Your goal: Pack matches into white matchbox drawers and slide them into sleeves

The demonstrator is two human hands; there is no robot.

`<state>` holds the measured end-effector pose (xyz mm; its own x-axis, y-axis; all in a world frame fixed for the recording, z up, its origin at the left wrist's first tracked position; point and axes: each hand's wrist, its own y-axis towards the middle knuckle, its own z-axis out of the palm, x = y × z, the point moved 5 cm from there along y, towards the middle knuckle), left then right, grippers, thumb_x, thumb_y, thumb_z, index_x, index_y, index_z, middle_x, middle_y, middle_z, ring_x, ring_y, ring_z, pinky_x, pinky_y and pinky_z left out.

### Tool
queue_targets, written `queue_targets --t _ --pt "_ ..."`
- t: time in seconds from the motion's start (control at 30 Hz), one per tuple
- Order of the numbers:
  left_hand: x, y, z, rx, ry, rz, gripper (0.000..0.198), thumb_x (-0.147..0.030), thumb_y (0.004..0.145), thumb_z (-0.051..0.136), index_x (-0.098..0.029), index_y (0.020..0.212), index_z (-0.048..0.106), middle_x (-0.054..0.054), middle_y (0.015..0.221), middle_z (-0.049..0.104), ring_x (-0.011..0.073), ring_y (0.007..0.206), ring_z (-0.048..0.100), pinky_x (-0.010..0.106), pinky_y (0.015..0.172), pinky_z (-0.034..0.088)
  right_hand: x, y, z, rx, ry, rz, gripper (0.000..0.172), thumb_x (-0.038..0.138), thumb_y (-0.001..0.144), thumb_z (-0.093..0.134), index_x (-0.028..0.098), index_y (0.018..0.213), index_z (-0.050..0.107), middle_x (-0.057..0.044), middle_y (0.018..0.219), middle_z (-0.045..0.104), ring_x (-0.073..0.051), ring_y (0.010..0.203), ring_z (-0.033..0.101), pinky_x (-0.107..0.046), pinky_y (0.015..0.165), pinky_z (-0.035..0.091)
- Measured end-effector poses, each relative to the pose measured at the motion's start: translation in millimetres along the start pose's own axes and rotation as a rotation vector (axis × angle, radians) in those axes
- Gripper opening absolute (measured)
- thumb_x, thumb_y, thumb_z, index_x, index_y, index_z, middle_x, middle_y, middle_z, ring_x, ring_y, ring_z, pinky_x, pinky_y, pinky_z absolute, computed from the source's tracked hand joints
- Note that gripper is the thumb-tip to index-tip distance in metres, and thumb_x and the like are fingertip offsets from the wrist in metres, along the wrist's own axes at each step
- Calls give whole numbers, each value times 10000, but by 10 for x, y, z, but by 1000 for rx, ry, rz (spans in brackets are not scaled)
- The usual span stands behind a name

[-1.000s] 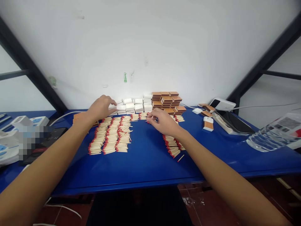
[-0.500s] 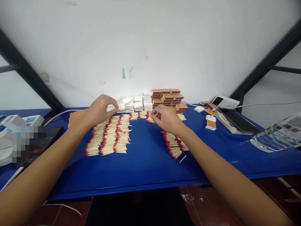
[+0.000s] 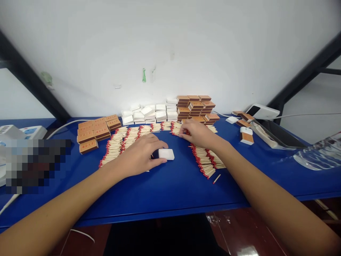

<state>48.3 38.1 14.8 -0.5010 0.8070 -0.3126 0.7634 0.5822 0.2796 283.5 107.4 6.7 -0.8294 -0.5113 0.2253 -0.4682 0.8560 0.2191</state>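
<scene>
My left hand (image 3: 146, 153) grips a white matchbox tray (image 3: 166, 154) between thumb and fingers, low over the blue table. Whether the tray holds anything does not show. My right hand (image 3: 198, 133) is at the back row of matches (image 3: 175, 128), thumb and fingertips closed on some of them; how many is hidden. Rows of red-tipped matches (image 3: 113, 147) lie to the left, partly covered by my left hand and forearm. More matches (image 3: 204, 160) lie in rows under my right wrist, and a single match (image 3: 217, 178) lies apart in front of them.
White trays (image 3: 160, 115) and brown matchbox sleeves (image 3: 195, 105) are stacked against the wall. Orange matchboxes (image 3: 93, 131) stand at left, near a power strip (image 3: 34, 132). On the right are an earbud case (image 3: 246, 131), a white device (image 3: 262, 111) and a plastic-wrapped bundle (image 3: 317, 154).
My left hand has come from the white stack toward me and to the right, bringing a white tray to the middle. My right hand stays at the back matches. The view has shifted slightly.
</scene>
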Motion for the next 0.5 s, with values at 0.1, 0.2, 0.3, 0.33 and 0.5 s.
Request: queue_targets --t 0.1,0.2,0.3,0.33,0.5 --pt "11 -16 6 1 41 4 446 -404 1018 771 -191 1403 701 113 1141 730 315 1158 670 479 1028 542 -1 -3 12 10 13 4 142 211 1008 645 208 866 649 -129 1038 678 -296 1020 619 -396 858 468" --pt "20 -20 -4 -4 69 2 493 -440 1004 788 -169 1407 705 129 1164 739 324 1176 677 492 1056 544 17 -19 4 15 51 -9 164 247 1031 612 216 871 629 -130 1043 668 -299 1028 614 -403 869 473" --pt "3 -15 -31 -18 93 6 449 -464 999 790 -164 1330 743 131 1190 747 328 1193 677 501 1074 539 34 -39 -22 3 89 -24 197 305 1055 589 223 879 623 -120 1019 667 -293 1004 611 -409 872 476" --pt "-5 -13 -38 -19 98 10 417 -468 1002 783 -167 1289 758 130 1190 747 327 1192 675 500 1070 540 33 -44 -29 -5 82 -26 204 316 1056 591 226 876 622 -118 1010 668 -293 998 609 -411 871 474" --pt "-7 -6 -43 -15 115 18 265 -438 1008 772 -194 1109 791 118 1170 739 314 1170 667 495 1054 537 -4 -48 -3 2 23 -38 183 279 1013 653 231 837 644 -110 994 668 -306 1024 605 -412 876 465"
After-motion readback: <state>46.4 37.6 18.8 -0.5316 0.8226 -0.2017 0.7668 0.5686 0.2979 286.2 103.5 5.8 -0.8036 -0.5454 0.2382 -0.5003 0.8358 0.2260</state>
